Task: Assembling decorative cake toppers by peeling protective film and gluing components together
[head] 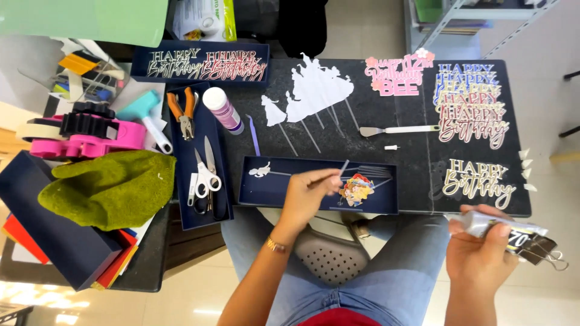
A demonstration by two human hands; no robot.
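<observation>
My left hand [307, 192] pinches a thin clear stick [343, 168] over a shallow dark blue tray [260, 193]. In that tray lie a colourful cut-out figure [356, 189], a small white silhouette [260, 171] and several more sticks. My right hand [480, 250] is lower right, off the table edge, gripping a silver glue tube [506, 230] whose end is clamped by a black binder clip [544, 252].
White silhouette toppers on sticks [314, 90], a metal spatula [399, 129] and several lettered cake toppers [471, 105] lie on the black table [338, 139]. A narrow tray [181, 199] holds pliers [184, 108], scissors [204, 178] and a glue bottle [222, 108]. A pink tape dispenser [84, 136] and green cloth [109, 187] sit left.
</observation>
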